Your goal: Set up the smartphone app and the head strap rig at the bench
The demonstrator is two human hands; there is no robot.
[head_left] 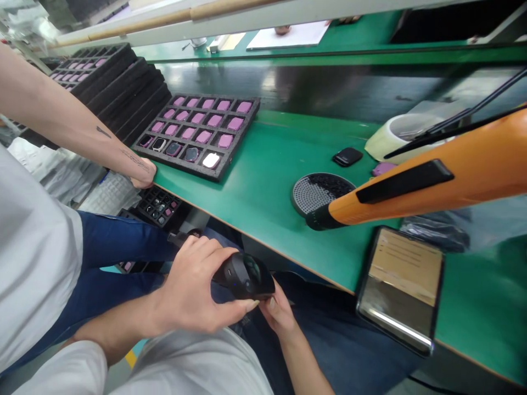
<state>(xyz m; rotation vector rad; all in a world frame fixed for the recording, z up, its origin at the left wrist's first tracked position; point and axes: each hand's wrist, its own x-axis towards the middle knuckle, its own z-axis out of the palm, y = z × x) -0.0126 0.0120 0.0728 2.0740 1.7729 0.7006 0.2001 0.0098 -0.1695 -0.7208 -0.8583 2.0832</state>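
Note:
My left hand (197,285) curves round a black, rounded device (241,277) with a glossy dark opening and a small blue light, above my lap. At the device's other end, my right hand (280,310) closes its thumb and fingers on the lower edge. A black strap-like piece (179,238) shows behind my left knuckles; whether it joins the device I cannot tell. Beyond the table edge, a black foam tray (224,170) holds rows of purple watch-shaped pieces, with several dark-faced and light-faced ones in the front row.
An orange fume arm (411,175) reaches over a round perforated disc (304,195) on the green table (263,203). A tablet-like screen (403,274) overhangs the front edge. Near a tape roll (382,142) lies a small black case (348,157). A co-worker's hand (144,173) leans beside stacked trays (140,93).

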